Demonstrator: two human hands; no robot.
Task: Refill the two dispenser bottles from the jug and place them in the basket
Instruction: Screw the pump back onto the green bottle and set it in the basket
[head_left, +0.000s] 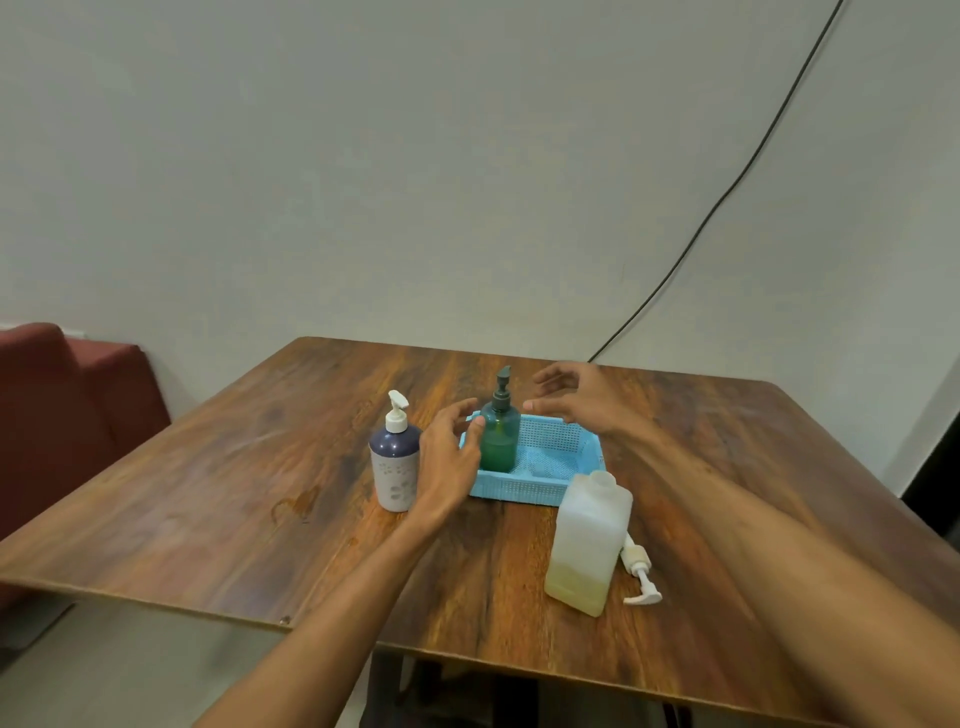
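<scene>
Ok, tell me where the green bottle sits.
The green bottle stands upright in the left end of the blue basket, mid-table, between both open hands, right of the purple and white bottle.

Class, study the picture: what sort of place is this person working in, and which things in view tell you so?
Probably a plain room in a home or small eatery: a wooden table against a bare wall, a red cushioned seat beside it, and a loose cable hanging down the wall.
</scene>
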